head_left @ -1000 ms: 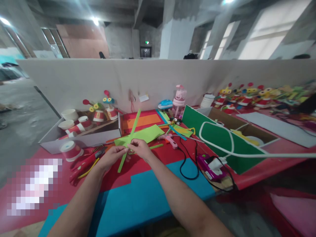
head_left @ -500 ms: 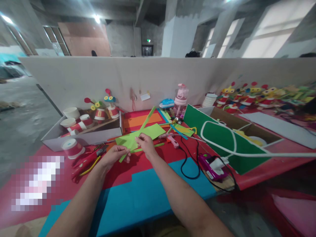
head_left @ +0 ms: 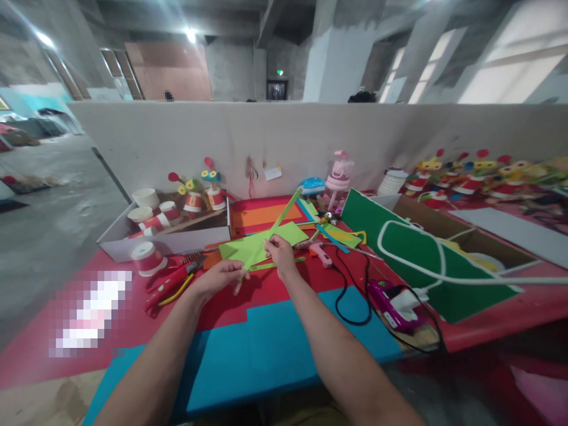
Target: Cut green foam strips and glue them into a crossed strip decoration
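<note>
A long light-green paper strip (head_left: 287, 211) slants between my two hands, its far end sticking up beyond my right hand. My left hand (head_left: 225, 276) pinches the strip near its lower end, with fingertips pressed together. Higher up, my right hand (head_left: 281, 254) grips the same strip between thumb and fingers. Beneath and behind them lies a light-green paper sheet (head_left: 290, 234) on the red table cover (head_left: 217, 310). Another narrow green strip (head_left: 270, 266) rests just under my right hand.
Red-handled pliers (head_left: 171, 287) and a red-and-white paper cup (head_left: 148, 258) are at left, before a box (head_left: 164, 242) of cups. A pink glue gun (head_left: 320, 254), purple power socket (head_left: 394, 307) with cables, and green-sided box (head_left: 412, 254) stand right. Blue paper (head_left: 266, 349) covers the front edge.
The camera has turned slightly left, so the scene sits farther right in view. Both hands still hold the green strip; less of its lower end shows past my left hand.
</note>
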Demonstrator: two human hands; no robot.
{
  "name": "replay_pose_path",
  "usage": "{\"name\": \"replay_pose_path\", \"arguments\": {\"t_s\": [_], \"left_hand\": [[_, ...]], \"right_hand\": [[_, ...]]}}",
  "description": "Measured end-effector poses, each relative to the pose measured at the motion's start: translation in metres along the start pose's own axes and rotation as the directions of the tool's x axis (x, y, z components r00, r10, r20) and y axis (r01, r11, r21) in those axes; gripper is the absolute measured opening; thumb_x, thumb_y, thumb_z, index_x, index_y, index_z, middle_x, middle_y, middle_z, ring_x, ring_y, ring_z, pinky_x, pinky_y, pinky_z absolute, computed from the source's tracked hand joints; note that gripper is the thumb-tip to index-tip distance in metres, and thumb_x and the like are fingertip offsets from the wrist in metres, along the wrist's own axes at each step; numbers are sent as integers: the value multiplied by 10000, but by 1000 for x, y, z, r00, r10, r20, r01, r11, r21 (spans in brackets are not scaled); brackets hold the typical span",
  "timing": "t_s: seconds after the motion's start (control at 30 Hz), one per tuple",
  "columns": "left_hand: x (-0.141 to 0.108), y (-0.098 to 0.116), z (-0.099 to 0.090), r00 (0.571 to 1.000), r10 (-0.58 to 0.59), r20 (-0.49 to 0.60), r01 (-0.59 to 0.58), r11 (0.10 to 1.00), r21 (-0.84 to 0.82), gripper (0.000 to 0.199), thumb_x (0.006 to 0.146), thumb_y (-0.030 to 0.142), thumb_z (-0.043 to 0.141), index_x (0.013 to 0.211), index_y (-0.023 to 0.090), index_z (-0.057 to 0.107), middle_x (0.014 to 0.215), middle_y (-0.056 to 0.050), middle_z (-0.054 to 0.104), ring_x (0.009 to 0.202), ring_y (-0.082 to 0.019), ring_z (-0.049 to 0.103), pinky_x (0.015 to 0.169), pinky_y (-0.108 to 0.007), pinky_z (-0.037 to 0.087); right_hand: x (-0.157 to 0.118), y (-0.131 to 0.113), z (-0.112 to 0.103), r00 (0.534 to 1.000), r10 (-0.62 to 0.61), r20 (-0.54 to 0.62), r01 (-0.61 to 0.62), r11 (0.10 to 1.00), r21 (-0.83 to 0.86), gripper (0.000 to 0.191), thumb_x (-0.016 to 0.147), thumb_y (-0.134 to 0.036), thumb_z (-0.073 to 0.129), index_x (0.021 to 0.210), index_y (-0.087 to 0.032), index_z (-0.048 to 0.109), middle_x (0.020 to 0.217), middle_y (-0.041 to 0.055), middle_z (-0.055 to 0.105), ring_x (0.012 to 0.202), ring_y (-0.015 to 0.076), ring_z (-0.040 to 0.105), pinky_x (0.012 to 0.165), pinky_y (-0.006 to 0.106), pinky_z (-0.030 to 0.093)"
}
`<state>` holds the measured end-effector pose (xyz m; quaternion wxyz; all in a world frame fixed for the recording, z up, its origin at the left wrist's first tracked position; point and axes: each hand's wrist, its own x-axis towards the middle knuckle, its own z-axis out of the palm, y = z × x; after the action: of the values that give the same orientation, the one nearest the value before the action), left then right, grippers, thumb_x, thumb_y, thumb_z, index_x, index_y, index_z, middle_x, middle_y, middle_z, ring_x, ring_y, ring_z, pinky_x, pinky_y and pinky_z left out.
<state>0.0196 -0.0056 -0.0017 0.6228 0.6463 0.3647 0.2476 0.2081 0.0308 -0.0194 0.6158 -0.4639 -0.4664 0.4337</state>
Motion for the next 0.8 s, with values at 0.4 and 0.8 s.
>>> {"name": "replay_pose_path", "arguments": {"t_s": [0.4,0.8], "left_hand": [[9,-8,-1,984,68,-165,-64,997,33,372,850,485,517,761,133,597,453,7,561,417,-91,478,519,-220,341],[-11,6,-15,987,-84,137,71,993,98,366,827,474,559,769,125,651,472,-32,593,426,-103,484,489,-221,319]], "right_hand": [[-20,7,26,928,72,366,-94,995,43,353,675,-509,669,644,-186,530,531,-46,538,453,74,464,456,203,386],[6,-5,-13,996,17,87,-11,997,-76,401,713,-509,648,507,-177,554,415,-23,506,375,86,457,417,219,381]]}}
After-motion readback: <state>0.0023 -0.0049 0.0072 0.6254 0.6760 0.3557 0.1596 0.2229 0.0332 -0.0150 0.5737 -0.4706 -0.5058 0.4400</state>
